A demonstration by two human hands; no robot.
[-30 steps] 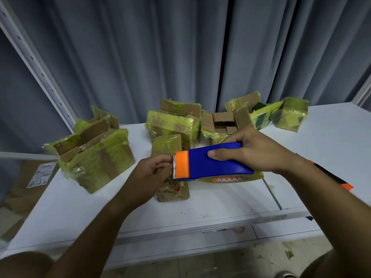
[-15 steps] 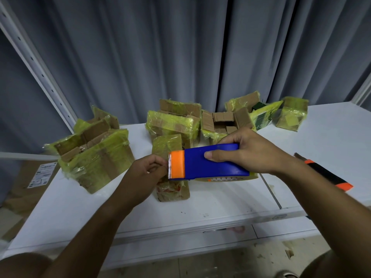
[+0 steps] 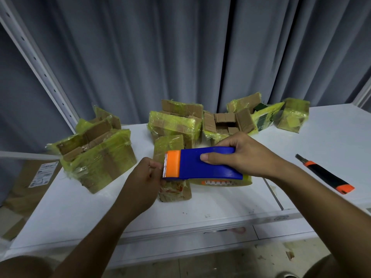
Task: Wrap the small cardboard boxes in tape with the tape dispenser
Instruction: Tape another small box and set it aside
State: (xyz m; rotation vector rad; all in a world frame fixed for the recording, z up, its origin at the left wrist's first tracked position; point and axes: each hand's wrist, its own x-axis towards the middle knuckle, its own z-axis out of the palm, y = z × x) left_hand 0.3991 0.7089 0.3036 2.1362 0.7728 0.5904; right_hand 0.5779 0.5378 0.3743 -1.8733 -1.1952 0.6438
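Item: blue plastic tape dispenser with orange cutter head (image 3: 202,164), held above the white table (image 3: 321,137), just in front of the tape-wrapped small cardboard boxes (image 3: 172,125).
Right hand (image 3: 241,155): fingers curled round the blue body.
Left hand (image 3: 143,182): fingertips pinching at the serrated edge, apparently the tape end.
Handling, judged: light, rigid; hold by the body, clear of the teeth. Tape sticky, flimsy.
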